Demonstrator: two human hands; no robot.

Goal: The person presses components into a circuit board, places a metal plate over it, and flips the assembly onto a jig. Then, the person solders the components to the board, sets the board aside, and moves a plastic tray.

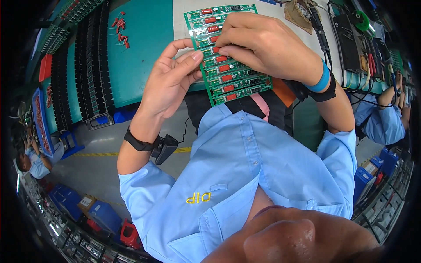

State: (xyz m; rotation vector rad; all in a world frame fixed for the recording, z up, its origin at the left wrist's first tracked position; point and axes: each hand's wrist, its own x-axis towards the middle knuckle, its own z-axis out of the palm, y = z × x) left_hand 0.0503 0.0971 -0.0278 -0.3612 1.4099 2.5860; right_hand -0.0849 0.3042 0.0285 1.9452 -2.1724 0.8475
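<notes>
Currently, the circuit-board panel is grasped at its left edge by left fingers; over it, right fingers are bent, hold unclear.

green-topped bench, paler section near 12 o'clock | 10 o'clock: long black slotted racks | between 10 and 11: loose red components with wire leads, scattered | 1 o'clock: brown container of white bits | 2 o'clock: dark boxy unit

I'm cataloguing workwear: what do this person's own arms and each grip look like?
The left grip and right grip are ungloved, below short light-blue sleeves. On the left: a black strap with a black box. On the right: a bright blue band and a black band.
</notes>
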